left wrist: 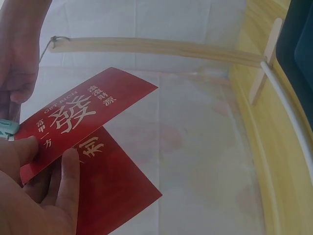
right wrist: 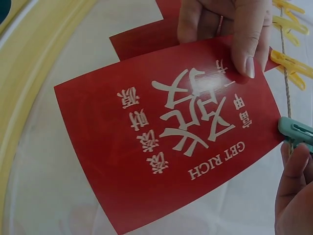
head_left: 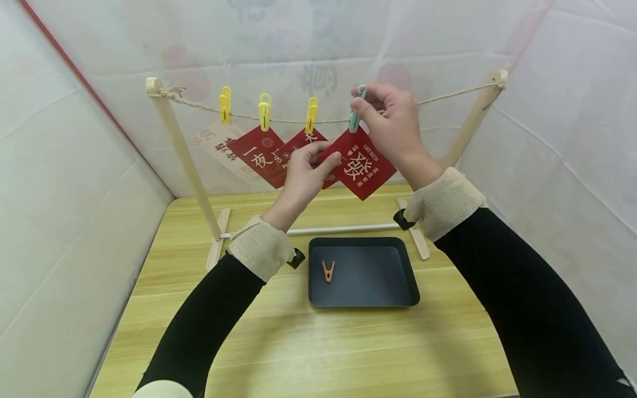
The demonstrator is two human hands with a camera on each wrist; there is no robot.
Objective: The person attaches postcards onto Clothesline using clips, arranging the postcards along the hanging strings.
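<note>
A red card [head_left: 365, 168] with gold Chinese characters and "GET RICH" hangs cornerwise at the right of the row. My left hand [head_left: 307, 171] pinches its left corner between thumb and fingers. At its top corner, my right hand [head_left: 390, 119] pinches a teal clothespin [head_left: 355, 119] on the twine [head_left: 333, 121]; in the right wrist view the clothespin's [right wrist: 296, 129] tip overlaps the card's corner. Left of it hang another red card [left wrist: 117, 186], partly hidden by my left hand, a red card [head_left: 256, 155], and a pale card [head_left: 224, 146]. Yellow clothespins [head_left: 265, 112] sit above these.
The twine runs between two wooden posts [head_left: 181, 149] joined low down by a white rod [head_left: 343, 229]. On the wooden table [head_left: 269, 342] stands a dark tray [head_left: 365, 303] with one orange clothespin [head_left: 328, 271] in it. White sheeting [head_left: 562, 138] surrounds the table.
</note>
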